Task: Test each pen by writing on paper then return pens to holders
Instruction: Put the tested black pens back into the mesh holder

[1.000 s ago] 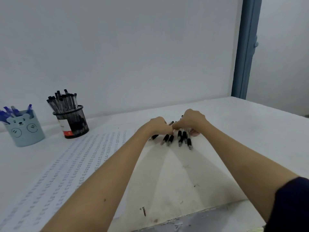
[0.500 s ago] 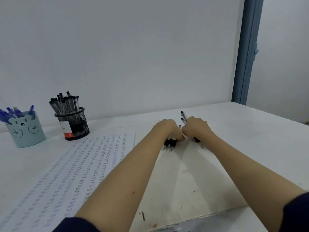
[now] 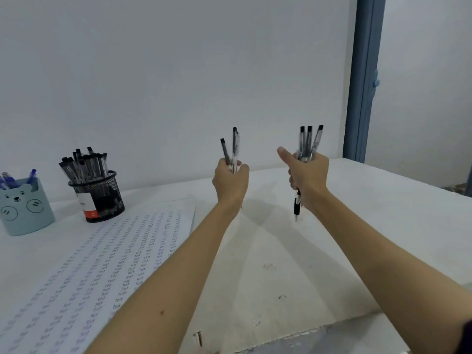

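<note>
My left hand (image 3: pixel 229 183) is raised above the table and grips a small bunch of black pens (image 3: pixel 231 149) upright. My right hand (image 3: pixel 307 177) is raised beside it, thumb sticking out, and grips another bunch of black pens (image 3: pixel 309 141) upright; one pen's tip hangs below the fist. A sheet of paper (image 3: pixel 97 264) covered in rows of small written words lies on the table at the left. A black mesh holder (image 3: pixel 98 196) full of black pens stands at the back left. A light blue bear-faced holder (image 3: pixel 24 209) with blue pens stands at the far left.
The white table (image 3: pixel 281 264) carries everything; its front edge runs along the bottom right. A white wall stands close behind it. A blue door frame (image 3: pixel 362 77) rises at the back right.
Both hands gathered the black pens that lay on the table, closed round them and lifted them upright. The hands have moved apart and no loose pens lie on the table.
</note>
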Action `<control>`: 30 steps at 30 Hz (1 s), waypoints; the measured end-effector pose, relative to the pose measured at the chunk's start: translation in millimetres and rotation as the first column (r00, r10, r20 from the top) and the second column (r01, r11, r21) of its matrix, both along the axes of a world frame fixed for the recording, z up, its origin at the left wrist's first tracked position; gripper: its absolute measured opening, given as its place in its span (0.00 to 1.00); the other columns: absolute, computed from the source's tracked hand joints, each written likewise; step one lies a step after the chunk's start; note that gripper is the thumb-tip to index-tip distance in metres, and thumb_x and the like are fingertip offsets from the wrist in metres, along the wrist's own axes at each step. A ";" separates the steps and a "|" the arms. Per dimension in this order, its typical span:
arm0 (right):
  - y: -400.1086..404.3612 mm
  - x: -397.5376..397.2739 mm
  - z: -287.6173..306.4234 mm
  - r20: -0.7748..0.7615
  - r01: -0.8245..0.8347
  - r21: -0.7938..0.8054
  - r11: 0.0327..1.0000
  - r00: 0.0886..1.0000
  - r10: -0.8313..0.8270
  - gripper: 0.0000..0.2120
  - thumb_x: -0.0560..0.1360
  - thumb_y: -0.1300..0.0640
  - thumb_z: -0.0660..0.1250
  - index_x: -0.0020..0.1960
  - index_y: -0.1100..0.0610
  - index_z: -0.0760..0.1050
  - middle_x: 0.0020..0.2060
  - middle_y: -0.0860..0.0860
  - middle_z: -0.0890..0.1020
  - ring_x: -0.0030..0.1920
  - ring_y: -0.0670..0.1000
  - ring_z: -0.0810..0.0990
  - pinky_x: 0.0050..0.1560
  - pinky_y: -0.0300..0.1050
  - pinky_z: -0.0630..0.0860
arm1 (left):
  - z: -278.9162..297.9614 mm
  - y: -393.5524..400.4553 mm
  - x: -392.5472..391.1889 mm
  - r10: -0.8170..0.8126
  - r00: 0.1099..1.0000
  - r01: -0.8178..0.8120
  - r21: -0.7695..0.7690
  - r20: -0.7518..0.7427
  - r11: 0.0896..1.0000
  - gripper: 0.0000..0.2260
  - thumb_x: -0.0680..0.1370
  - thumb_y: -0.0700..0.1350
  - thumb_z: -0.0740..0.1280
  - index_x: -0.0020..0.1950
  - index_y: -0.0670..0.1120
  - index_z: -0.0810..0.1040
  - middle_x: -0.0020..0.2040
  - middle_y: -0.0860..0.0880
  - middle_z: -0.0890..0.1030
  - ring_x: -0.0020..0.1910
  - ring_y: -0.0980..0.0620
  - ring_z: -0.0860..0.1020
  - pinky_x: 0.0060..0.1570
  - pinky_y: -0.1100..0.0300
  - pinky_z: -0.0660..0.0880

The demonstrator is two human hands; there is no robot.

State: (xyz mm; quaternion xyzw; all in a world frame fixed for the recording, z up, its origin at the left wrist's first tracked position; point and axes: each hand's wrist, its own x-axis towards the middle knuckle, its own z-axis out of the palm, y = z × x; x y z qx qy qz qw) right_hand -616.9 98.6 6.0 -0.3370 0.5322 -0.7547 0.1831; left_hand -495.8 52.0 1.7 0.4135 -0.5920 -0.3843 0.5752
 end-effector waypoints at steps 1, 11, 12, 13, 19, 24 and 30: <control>-0.5 1.7 -2.8 -0.040 0.000 -0.015 1.000 0.999 -0.001 0.18 0.71 0.52 0.74 0.34 0.57 0.66 0.25 0.54 0.68 0.21 0.50 0.64 0.23 0.39 0.63 | -0.4 1.9 -0.5 -0.012 0.999 0.012 0.003 -0.031 1.000 0.03 0.75 0.39 0.63 0.44 0.46 0.71 0.34 0.51 0.71 0.30 0.52 0.69 0.29 0.64 0.68; 3.2 0.9 -15.2 -0.151 -0.058 0.117 0.991 0.986 0.075 0.08 0.68 0.60 0.72 0.36 0.62 0.75 0.23 0.53 0.77 0.25 0.52 0.78 0.35 0.46 0.75 | -7.1 5.3 -0.1 -0.056 0.998 0.057 0.008 -0.042 0.998 0.09 0.73 0.39 0.68 0.38 0.44 0.68 0.33 0.49 0.73 0.24 0.60 0.76 0.38 0.60 0.74; 4.1 1.8 -16.1 -0.132 -0.064 0.133 0.989 0.988 0.082 0.10 0.69 0.59 0.72 0.35 0.60 0.73 0.24 0.54 0.75 0.23 0.51 0.75 0.32 0.44 0.73 | -7.3 5.7 1.2 -0.065 0.997 0.065 0.019 -0.032 0.998 0.09 0.73 0.40 0.68 0.38 0.44 0.68 0.32 0.48 0.72 0.23 0.59 0.76 0.38 0.59 0.74; 4.3 3.1 -16.7 -0.119 -0.050 0.131 0.990 0.991 0.065 0.13 0.70 0.59 0.72 0.32 0.59 0.69 0.24 0.53 0.71 0.21 0.51 0.71 0.29 0.43 0.71 | -7.6 6.3 2.4 -0.073 0.997 0.074 0.033 -0.030 0.997 0.09 0.73 0.41 0.68 0.38 0.44 0.68 0.32 0.48 0.72 0.22 0.57 0.75 0.37 0.58 0.74; 2.2 17.4 -10.8 -0.185 -0.027 -0.031 0.999 0.983 0.021 0.18 0.69 0.57 0.73 0.29 0.58 0.67 0.22 0.54 0.70 0.22 0.54 0.68 0.25 0.40 0.68 | 1.8 7.3 8.5 -0.056 0.992 0.056 0.001 -0.114 0.998 0.13 0.75 0.45 0.67 0.35 0.44 0.67 0.27 0.48 0.68 0.23 0.52 0.67 0.24 0.64 0.69; 4.3 17.4 -28.7 -0.129 -0.106 0.105 0.989 0.985 0.119 0.09 0.67 0.61 0.76 0.34 0.61 0.76 0.25 0.56 0.78 0.21 0.51 0.75 0.25 0.39 0.72 | -1.8 7.7 21.4 -0.142 0.989 0.145 0.059 -0.045 0.988 0.12 0.76 0.46 0.67 0.35 0.44 0.68 0.26 0.49 0.70 0.22 0.53 0.70 0.30 0.60 0.74; -9.7 51.5 4.7 -0.020 -0.198 0.031 0.980 0.980 0.198 0.15 0.75 0.57 0.69 0.36 0.57 0.65 0.24 0.51 0.64 0.18 0.46 0.61 0.20 0.36 0.60 | 24.2 1.5 55.3 -0.065 0.992 0.069 0.031 -0.104 0.997 0.14 0.77 0.48 0.65 0.34 0.44 0.68 0.27 0.51 0.69 0.22 0.54 0.67 0.25 0.64 0.68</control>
